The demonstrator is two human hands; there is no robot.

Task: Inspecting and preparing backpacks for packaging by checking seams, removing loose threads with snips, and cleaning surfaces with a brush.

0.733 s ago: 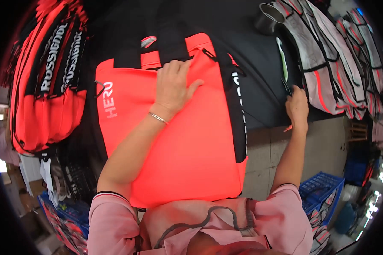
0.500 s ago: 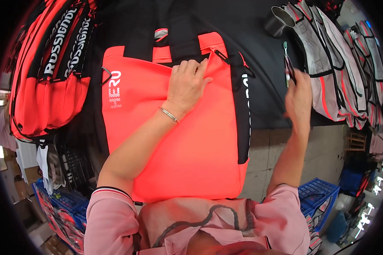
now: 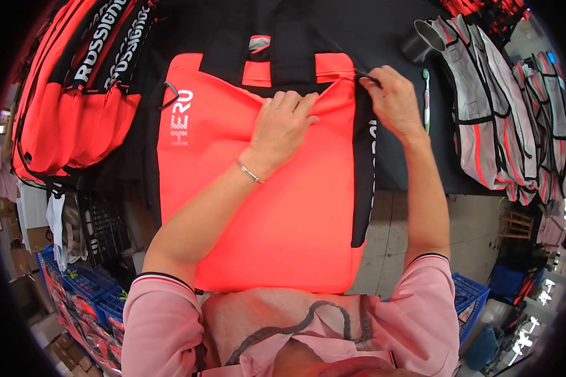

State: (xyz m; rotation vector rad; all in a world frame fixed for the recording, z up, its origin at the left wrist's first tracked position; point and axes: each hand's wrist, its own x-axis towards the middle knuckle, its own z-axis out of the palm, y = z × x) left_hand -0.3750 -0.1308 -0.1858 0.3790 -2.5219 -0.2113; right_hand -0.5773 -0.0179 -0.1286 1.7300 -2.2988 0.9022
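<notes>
A bright orange-red and black backpack (image 3: 264,220) lies flat before me, its upper edge rumpled near the top opening. My left hand (image 3: 283,125) rests on the front panel close to that edge, fingers curled and gripping the fabric. At the bag's upper right corner, my right hand (image 3: 393,100) is closed on a thin dark tool (image 3: 366,76), perhaps tweezers, mostly hidden by the fingers. Its tip is by the corner seam; whether it touches I cannot tell. A toothbrush (image 3: 426,103) with a green head lies on the black table cover to the right of that hand.
Orange and black bags (image 3: 85,125) are stacked at the left. A dark metal cup (image 3: 416,49) lies on its side next to grey bags (image 3: 475,113) at the right. Blue crates (image 3: 468,298) stand below table level on both sides. Black cloth (image 3: 383,163) covers the table.
My right hand has moved left from beside the toothbrush to the backpack's upper right corner, bringing the dark tool. My left hand keeps its grip; the view has shifted slightly.
</notes>
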